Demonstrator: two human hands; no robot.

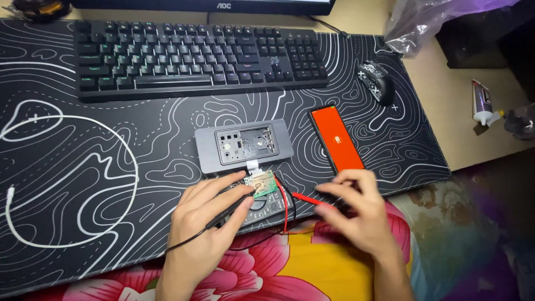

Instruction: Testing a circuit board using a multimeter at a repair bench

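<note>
- Flowered cloth [301, 273] in pink and yellow lies nearest, under both wrists at the desk's near edge.
- Left hand [203, 234] has its fingers closed around a black probe [228, 213], whose tip touches the green circuit board [262, 185].
- That board sits near the middle of the patterned black desk mat [83, 184], just on the near side of an opened grey case [243, 144], joined to it by a pale ribbon.
- Red probe [307, 199] is pinched in the closed fingers of the right hand [359, 212], its tip just right of the board, apparently not touching.
- Phone [336, 139] with a red screen lies just beyond that hand.
- Risk, as I judge it: a slipping tip could bridge neighbouring contacts, or a tug on the board could strain the ribbon.
</note>
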